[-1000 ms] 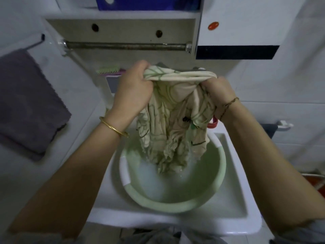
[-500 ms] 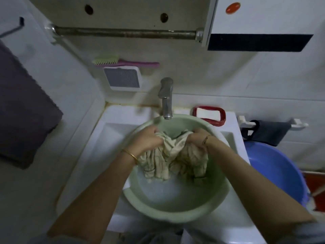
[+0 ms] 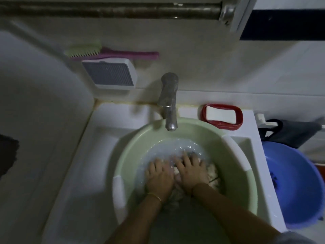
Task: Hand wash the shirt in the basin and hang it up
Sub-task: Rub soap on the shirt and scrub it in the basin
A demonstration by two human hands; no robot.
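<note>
A pale green basin with soapy water sits in the white sink under the tap. The cream patterned shirt lies pushed down in the water, mostly hidden beneath my hands. My left hand and my right hand lie side by side on it, fingers spread and flat, pressing it down. A gold bangle circles my left wrist.
A metal tap overhangs the basin's far rim. A red soap dish with white soap stands on the sink's back right. A blue tub is to the right. A rusty rail runs overhead; a brush sits on the wall.
The shirt went from being held up above the basin to being plunged into the water. My hands let go of their grip and now press flat on it.
</note>
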